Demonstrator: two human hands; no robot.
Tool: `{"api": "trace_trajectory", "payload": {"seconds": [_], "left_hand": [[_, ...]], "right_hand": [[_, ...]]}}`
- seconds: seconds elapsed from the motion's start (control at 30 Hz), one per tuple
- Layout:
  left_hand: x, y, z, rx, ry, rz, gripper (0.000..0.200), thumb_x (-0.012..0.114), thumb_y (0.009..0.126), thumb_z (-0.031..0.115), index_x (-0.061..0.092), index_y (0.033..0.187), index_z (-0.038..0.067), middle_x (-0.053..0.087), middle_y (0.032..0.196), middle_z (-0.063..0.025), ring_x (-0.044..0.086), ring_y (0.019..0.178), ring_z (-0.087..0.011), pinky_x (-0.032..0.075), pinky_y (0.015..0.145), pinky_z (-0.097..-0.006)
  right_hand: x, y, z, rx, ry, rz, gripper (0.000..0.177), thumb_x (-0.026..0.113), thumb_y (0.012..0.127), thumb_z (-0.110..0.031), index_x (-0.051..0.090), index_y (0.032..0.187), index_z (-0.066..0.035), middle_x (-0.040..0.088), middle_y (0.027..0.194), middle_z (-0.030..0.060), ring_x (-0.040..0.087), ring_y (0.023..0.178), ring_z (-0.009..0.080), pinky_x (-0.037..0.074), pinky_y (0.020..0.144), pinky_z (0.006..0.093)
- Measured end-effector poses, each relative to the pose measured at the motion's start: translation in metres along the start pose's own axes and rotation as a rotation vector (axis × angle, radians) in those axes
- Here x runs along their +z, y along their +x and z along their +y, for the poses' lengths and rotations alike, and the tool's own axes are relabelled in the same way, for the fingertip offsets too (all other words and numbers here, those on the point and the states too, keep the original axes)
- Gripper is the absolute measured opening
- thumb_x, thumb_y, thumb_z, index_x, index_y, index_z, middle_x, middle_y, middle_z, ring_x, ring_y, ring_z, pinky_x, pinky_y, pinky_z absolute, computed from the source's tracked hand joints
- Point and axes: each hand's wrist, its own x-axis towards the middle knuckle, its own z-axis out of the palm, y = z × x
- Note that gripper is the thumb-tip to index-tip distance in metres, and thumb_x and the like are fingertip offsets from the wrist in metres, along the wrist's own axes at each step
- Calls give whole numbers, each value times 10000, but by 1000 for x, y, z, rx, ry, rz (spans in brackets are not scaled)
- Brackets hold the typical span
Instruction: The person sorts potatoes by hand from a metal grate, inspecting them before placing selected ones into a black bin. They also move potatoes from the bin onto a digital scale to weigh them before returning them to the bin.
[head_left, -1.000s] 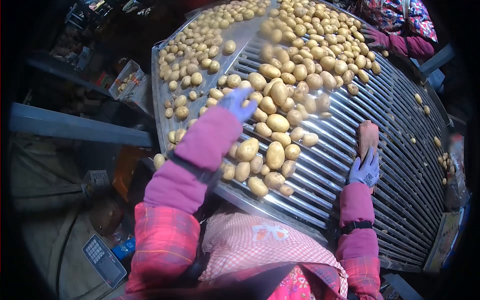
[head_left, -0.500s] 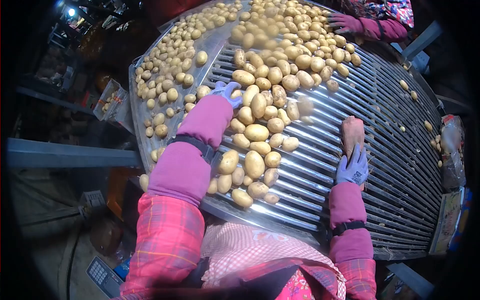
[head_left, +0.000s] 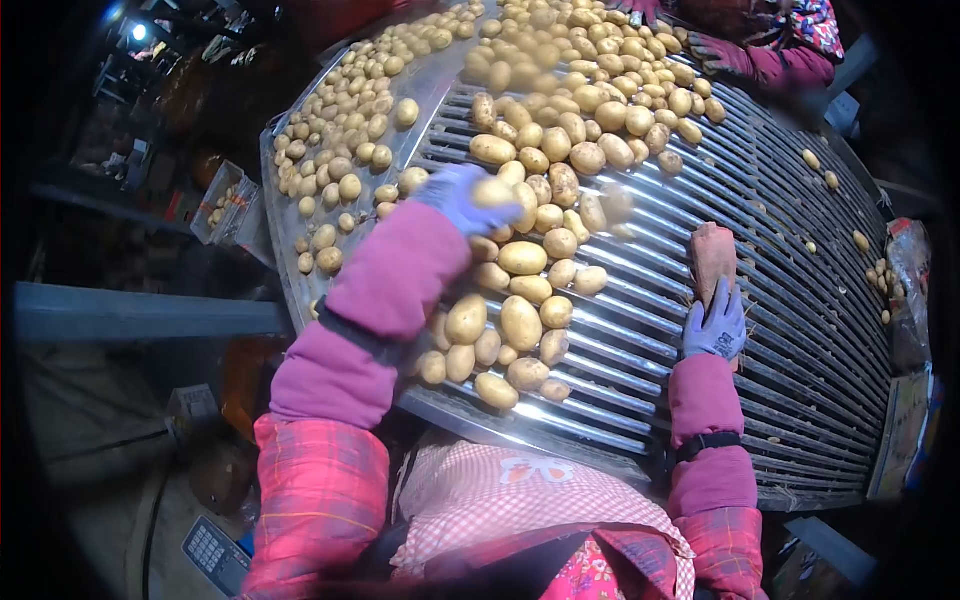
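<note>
My left hand (head_left: 455,198), in a lavender glove and slightly blurred, is closed around a potato (head_left: 493,192) at the left edge of the potato heap (head_left: 575,155). More potatoes lie just below and to the right of it on the metal bars. My right hand (head_left: 716,328), gloved alike, grips the near end of a long pinkish-brown block (head_left: 712,258) that rests on the slatted rack (head_left: 640,300). Its fingers point away from me along the block; part of the block is hidden under the hand.
Smaller potatoes (head_left: 330,165) fill a smooth metal side tray on the left. Across the rack, another person's gloved hand (head_left: 722,55) rests by the far potatoes. A few loose potatoes (head_left: 861,241) lie at the right rim. A blue-grey beam (head_left: 150,312) runs along the left.
My left hand has moved slightly right and now has a potato in it. My right hand stays on the block. The other person's hand has shifted a little right, and a second one shows.
</note>
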Motion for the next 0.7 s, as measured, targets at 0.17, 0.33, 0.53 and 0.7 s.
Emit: {"api": "trace_trajectory", "payload": {"seconds": [0.17,0.33,0.53,0.7], "left_hand": [[67,-53,20,492,331,-160,580,733,659,459,647,1032,24,607,1044,-193,592,973,-338,459,861,-430],[83,-50,-7,536,506,3,617,690,658,565,657,1051,90,508,1238,-163,479,1149,-364,357,996,-476],[79,-39,-4,321,479,97,609,637,671,635,697,1010,133,539,1130,-146,527,1043,-348,460,883,-469],[75,-48,10,362,591,-11,560,629,725,528,620,1138,149,498,1214,-140,511,1081,-359,434,905,-486]], "right_hand": [[2,2,2,-31,4,31,645,613,802,-300,401,1397,-169,451,1354,205,489,1170,381,397,965,483],[0,2,0,-9,20,18,644,618,800,-285,406,1396,-170,445,1362,195,475,1185,369,388,974,484],[-1,-2,-4,45,24,6,659,606,820,-293,370,1425,-179,425,1380,195,436,1229,371,342,1018,486],[2,-5,-3,44,29,12,678,623,784,-258,380,1408,-152,418,1385,188,431,1235,371,339,1023,479]]}}
